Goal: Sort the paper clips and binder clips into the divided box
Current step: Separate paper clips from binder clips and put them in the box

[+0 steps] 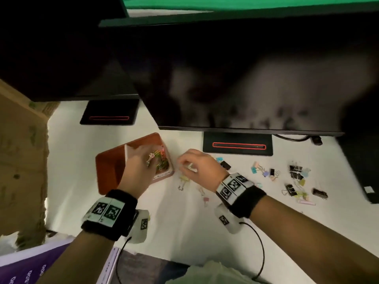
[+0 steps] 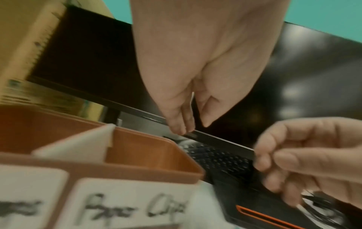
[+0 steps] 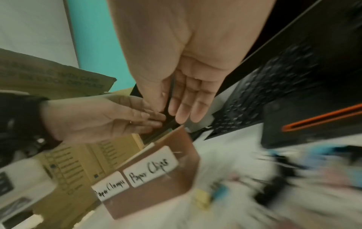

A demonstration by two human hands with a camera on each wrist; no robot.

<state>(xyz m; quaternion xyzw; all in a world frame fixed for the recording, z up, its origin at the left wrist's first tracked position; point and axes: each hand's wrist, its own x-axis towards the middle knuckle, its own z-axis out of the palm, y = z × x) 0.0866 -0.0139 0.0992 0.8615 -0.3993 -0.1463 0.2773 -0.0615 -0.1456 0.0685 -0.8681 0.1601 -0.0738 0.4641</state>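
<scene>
- Nearest me, the person's left hand (image 1: pixel 139 167) hovers over the right-hand compartment of the reddish-brown plastic divided box (image 1: pixel 108 162), fingers pointing down and lying close together; coloured wire paper clips (image 1: pixel 161 158) show just past the fingertips, but I can't tell whether any are pinched or are all lying in the box.
- That compartment carries a white handwritten label reading "Paper Clips" (image 3: pixel 150 166); its neighbour, behind a pale divider (image 2: pixel 78 145), is labelled "Paper Clamps" (image 3: pixel 110 185) and looks bare from the head view.
- Just right of the box, the right hand (image 1: pixel 196 169) hangs low over the white desk (image 1: pixel 184 222), fingers curled inward with thumb towards forefinger. The blur hides whether anything is held.
- Below and beside that hand lie pastel binder clips: a yellow one (image 1: pixel 183 181) and a pink one (image 1: pixel 206 200).
- Further right sits the main scatter of black and pastel binder clips (image 1: pixel 296 173), well apart from the box.
- I'd judge the paper clips light, springy and prone to tangling, best taken by a fingertip pinch; the binder clips are stiffer, easiest lifted by their wire handles or folded body.
- Farthest back stand two dark monitors (image 1: pixel 246 89) on black bases.
</scene>
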